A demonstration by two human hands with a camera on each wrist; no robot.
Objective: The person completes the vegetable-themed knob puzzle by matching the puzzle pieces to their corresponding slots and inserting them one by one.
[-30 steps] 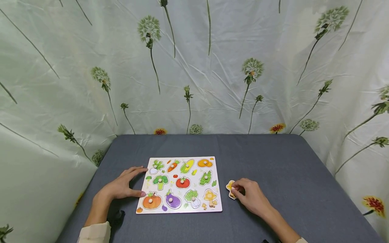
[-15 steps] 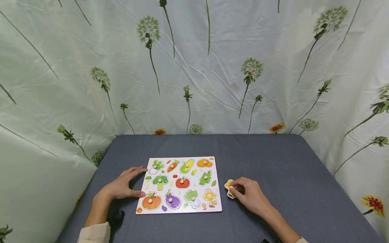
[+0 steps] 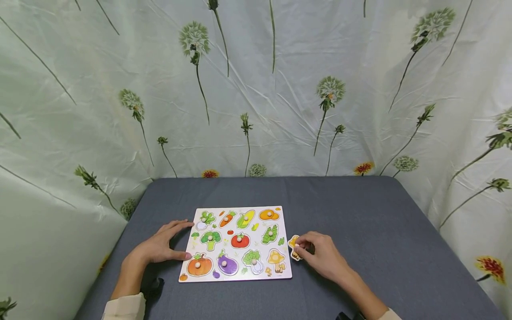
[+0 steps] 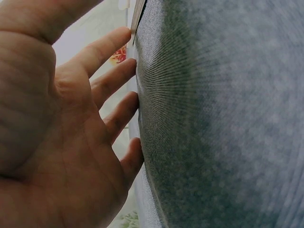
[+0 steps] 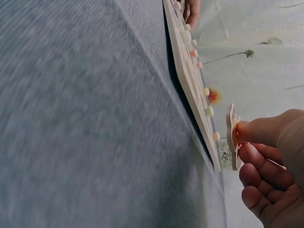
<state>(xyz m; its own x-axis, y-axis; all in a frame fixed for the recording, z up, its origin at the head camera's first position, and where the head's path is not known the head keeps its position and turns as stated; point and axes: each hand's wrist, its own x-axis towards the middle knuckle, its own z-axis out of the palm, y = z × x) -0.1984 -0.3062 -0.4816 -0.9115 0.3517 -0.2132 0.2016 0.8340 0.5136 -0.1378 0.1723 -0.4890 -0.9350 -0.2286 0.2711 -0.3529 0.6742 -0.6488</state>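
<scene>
A white vegetable puzzle board (image 3: 256, 231) lies flat on the table, with knobbed pieces in several of its cutouts. Its mushroom spot (image 3: 277, 261) at the lower right shows a printed picture and no knob. Between thumb and fingers, my right hand (image 3: 323, 256) pinches a yellow mushroom puzzle piece (image 3: 294, 247) just beyond the board's right edge. In the right wrist view that mushroom piece (image 5: 232, 135) is held up off the cloth, near the board's end. My left hand (image 3: 163, 242) rests at the board's left edge, thumb and fingers spread; the left wrist view shows its fingers (image 4: 118, 116) extended.
A dark grey cloth covers the table (image 3: 344, 209). Behind and at both sides hangs a pale curtain (image 3: 280, 111) printed with dandelions. A small black object (image 3: 154, 286) sits by the left wrist.
My right hand has carried the mushroom piece leftward, closer to the board's right edge. My left hand and the board stay in place.
</scene>
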